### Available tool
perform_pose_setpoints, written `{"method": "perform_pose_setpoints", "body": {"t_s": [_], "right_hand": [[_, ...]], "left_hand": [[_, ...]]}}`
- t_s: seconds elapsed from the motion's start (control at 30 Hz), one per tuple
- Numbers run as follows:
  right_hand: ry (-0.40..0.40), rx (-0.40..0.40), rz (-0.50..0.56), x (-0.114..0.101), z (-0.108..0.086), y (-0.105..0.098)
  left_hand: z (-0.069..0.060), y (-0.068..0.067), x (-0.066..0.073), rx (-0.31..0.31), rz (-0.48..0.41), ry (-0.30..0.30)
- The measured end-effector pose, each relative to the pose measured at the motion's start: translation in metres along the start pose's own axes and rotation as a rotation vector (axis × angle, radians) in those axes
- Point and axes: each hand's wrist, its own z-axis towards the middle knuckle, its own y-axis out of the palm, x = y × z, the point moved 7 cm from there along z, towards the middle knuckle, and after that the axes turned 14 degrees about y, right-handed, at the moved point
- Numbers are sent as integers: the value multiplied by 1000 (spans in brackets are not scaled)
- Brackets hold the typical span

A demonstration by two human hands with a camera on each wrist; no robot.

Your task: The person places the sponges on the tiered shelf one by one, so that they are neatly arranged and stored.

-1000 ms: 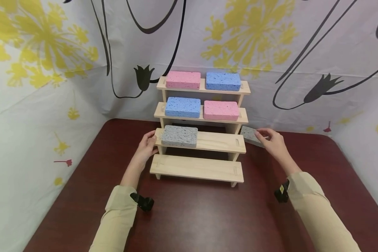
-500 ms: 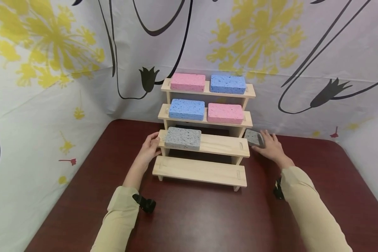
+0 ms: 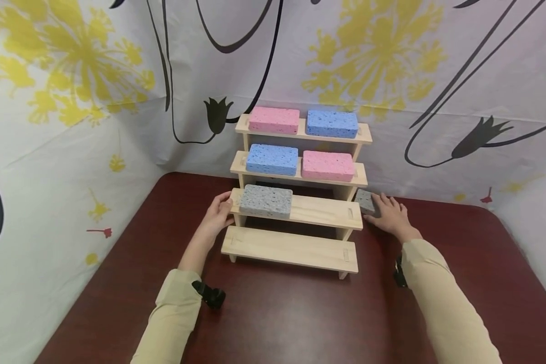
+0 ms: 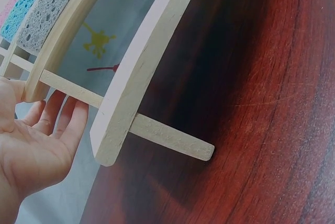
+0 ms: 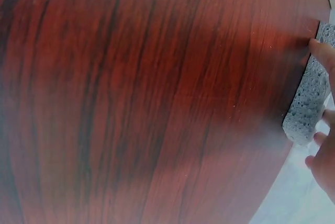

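A wooden four-tier display stand stands on the dark red table. My left hand grips the left end of its second tier from the bottom; in the left wrist view that hand has its thumb on the board and fingers curled beneath. A grey sponge lies on the left of this tier. My right hand holds another grey sponge on the table, right of the stand. In the right wrist view, thumb and fingers lie along opposite sides of that sponge.
A blue sponge and a pink sponge lie on the third tier. On the top tier sit another pink sponge and another blue sponge. Patterned fabric hangs behind and beside the table.
My right hand has shifted from pinching the grey sponge's right end to reaching over it. The left hand keeps its grip on the stand. The head view has tilted slightly.
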Motion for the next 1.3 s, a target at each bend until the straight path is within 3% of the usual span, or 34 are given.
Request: {"method": "perform_pose_setpoints", "body": {"t_s": [0.13,0.43,0.97,1.3], "right_hand": [[14,50,41,0,-3,-3],[52,48,103,11,-10,-7],[-64,128,110,17,-51,-32],[-183,150,75,2,-82,-60]], "left_hand": [[0,0,0,6,-7,-5],[1,0,-1,0,0,7],[0,1,-7,-12,-15,-11],[0,1,-3,-9,-11,11]]}}
